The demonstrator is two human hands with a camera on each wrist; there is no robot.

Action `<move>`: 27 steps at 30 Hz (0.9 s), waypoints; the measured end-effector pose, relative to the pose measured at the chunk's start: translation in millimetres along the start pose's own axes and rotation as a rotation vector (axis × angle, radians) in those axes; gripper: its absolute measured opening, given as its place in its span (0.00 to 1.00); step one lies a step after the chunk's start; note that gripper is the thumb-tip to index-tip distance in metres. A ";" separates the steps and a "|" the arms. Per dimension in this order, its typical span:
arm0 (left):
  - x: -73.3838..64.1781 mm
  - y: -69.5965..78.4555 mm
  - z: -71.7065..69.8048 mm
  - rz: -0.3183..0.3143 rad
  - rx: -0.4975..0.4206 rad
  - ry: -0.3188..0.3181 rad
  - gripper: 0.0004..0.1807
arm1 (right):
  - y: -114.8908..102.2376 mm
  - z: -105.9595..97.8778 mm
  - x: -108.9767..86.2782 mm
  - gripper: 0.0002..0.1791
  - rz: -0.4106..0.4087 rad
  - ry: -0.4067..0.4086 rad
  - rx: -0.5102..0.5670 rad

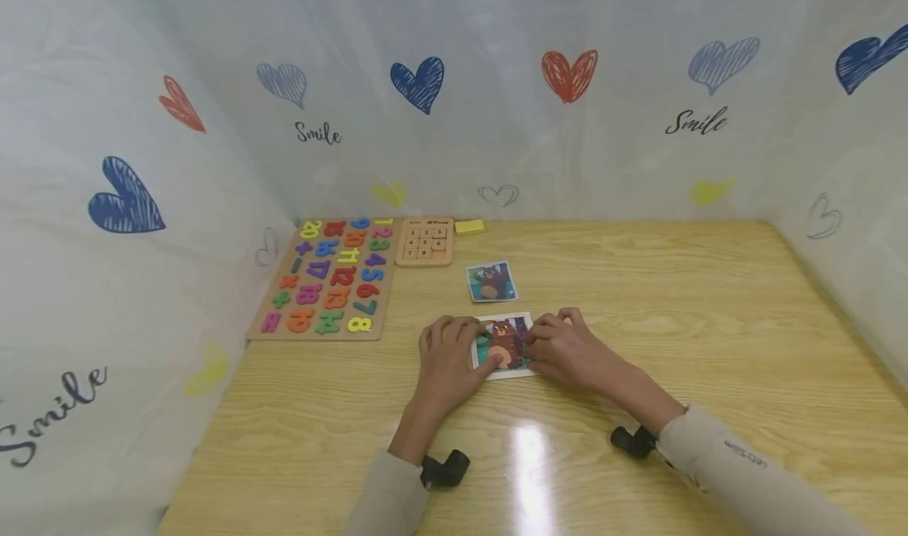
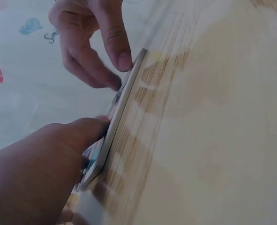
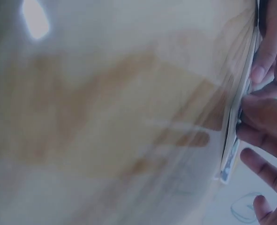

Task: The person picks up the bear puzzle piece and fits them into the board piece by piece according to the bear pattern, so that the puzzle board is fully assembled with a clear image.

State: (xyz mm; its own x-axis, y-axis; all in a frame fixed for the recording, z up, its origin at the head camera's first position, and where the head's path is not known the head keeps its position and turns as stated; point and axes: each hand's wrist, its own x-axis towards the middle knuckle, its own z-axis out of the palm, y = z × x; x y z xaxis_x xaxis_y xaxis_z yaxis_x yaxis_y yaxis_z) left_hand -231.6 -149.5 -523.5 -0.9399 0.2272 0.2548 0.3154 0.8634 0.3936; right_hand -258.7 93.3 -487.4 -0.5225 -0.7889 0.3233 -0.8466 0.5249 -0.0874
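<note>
A bear picture puzzle [image 1: 505, 345] in a white frame lies flat on the table in the head view. My left hand [image 1: 448, 362] holds its left side, thumb on the picture near the lower edge and fingers at the upper left. At the right side, my right hand [image 1: 567, 351] bends over the picture with thumb and fingertips close together. They pinch a small flat puzzle piece [image 2: 118, 97], mostly hidden by the fingers, at the board's surface. Both wrist views show the board [image 3: 229, 133] edge-on. Just beyond it lies a square bear card [image 1: 493, 281].
On the left is a wooden board [image 1: 386, 307] of colourful numbers and signs. Beside it stand a wooden number slide puzzle [image 1: 426, 260] and a yellow block [image 1: 469, 226]. White curtains [image 1: 489, 150] printed with hearts border the table's back and sides.
</note>
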 end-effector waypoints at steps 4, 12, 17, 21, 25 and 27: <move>0.0 0.3 -0.7 0.001 -0.005 -0.004 0.27 | 0.4 0.8 -2.8 0.10 -0.013 0.012 -0.018; 1.6 0.8 -0.8 -0.005 0.016 -0.004 0.28 | 0.3 -3.5 0.7 0.07 -0.071 0.023 -0.071; 3.2 1.2 1.0 0.010 0.009 0.004 0.28 | -0.9 -5.7 -0.2 0.05 -0.039 0.019 -0.068; 2.8 0.6 0.3 0.009 0.011 0.010 0.28 | -1.8 -5.1 -0.7 0.06 -0.018 0.012 -0.044; 2.8 1.0 -1.0 0.005 0.037 -0.020 0.30 | -1.2 -2.3 -2.5 0.07 0.049 -0.013 0.035; 2.4 1.3 -1.4 0.010 0.044 -0.030 0.30 | -0.9 -0.9 -3.9 0.07 0.086 -0.016 0.081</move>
State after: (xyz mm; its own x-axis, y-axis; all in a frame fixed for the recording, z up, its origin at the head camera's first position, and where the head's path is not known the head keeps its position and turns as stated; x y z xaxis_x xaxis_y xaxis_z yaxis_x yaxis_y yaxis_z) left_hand -233.3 -148.5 -521.2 -0.9405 0.2490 0.2313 0.3195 0.8798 0.3519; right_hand -255.8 96.2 -487.7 -0.5943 -0.7477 0.2964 -0.8039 0.5637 -0.1899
